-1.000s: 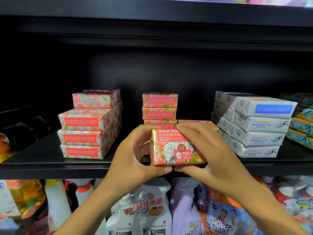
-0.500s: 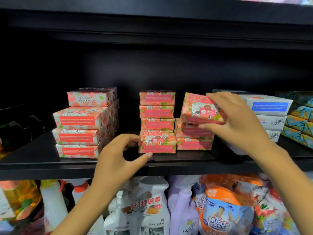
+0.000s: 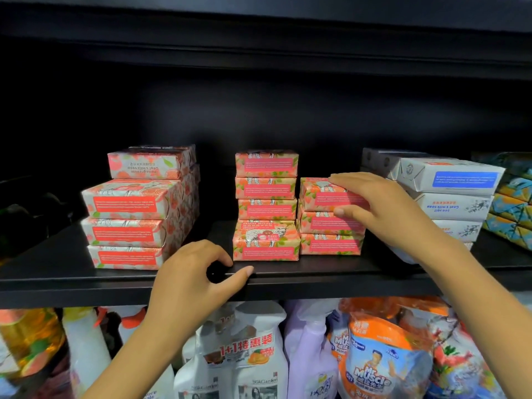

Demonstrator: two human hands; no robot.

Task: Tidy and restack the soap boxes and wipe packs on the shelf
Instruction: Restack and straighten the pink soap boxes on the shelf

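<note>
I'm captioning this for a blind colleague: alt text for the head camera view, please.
A person's right hand holds the top pink soap box on a stack of three on a black shelf, beside a taller pink stack. The left hand is loosely curled at the shelf's front edge, holding nothing; white soap boxes sit to the right.
</note>
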